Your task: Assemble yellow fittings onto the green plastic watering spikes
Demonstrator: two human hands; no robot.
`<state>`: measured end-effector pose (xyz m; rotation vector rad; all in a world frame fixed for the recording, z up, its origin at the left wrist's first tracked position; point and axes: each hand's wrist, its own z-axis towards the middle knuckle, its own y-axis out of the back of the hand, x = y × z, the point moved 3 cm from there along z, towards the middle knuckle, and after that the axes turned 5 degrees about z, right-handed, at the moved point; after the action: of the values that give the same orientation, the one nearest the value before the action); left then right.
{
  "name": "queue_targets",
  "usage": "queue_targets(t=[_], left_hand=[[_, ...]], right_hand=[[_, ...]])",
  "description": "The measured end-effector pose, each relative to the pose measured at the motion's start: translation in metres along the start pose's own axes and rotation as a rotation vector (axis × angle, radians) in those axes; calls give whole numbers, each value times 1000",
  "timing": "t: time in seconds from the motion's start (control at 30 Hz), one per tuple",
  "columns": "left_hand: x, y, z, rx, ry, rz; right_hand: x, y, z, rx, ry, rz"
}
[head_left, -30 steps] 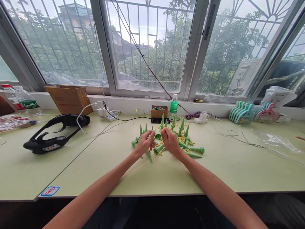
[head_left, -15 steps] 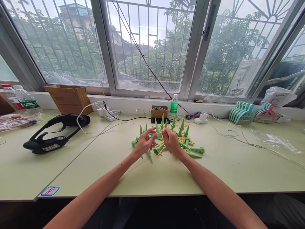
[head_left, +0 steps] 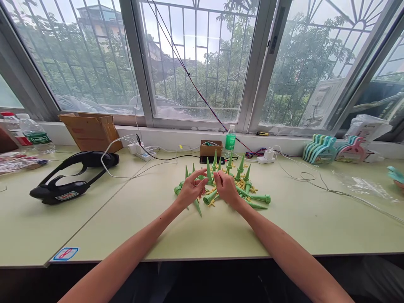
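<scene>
My left hand (head_left: 190, 189) is over the left part of a pile of green cone-shaped spikes, its fingers apart and reaching toward my right hand. My right hand (head_left: 226, 188) is closed in a pinch, and whatever is in it is hidden by the fingers. Between the two hands a green spike (head_left: 209, 176) points upward; whether a fingertip touches it I cannot tell. Several more spikes stand behind, among them one green spike (head_left: 240, 167) on the right. Others lie flat, such as a green spike (head_left: 261, 198) beside my right wrist. Small yellow T-shaped pieces (head_left: 242, 184) are scattered among them.
Behind the pile stand a small cardboard box (head_left: 211, 148), a phone (head_left: 206, 160) and a green-labelled bottle (head_left: 230, 139). A black headset (head_left: 75, 176) lies left. White cables (head_left: 315, 181) cross the right side. Teal and pink hangers (head_left: 320, 150) stand near the window.
My hands have barely moved and keep the same poses. At the right edge, part of another person's hand with a teal thing has come into view.
</scene>
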<state>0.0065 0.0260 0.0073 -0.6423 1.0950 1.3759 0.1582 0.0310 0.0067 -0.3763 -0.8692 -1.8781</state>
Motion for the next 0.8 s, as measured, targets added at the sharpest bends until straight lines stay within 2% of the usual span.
queue_targets(t=[0.4, 0.63, 0.8], left_hand=[[-2, -1, 1, -138, 50, 53], [3, -3, 0, -37, 194, -2], [6, -3, -1, 22, 222, -31]], right_hand=[[4, 2, -1, -61, -4, 18], [6, -2, -2, 32, 20, 66], [5, -3, -1, 51, 12, 87]])
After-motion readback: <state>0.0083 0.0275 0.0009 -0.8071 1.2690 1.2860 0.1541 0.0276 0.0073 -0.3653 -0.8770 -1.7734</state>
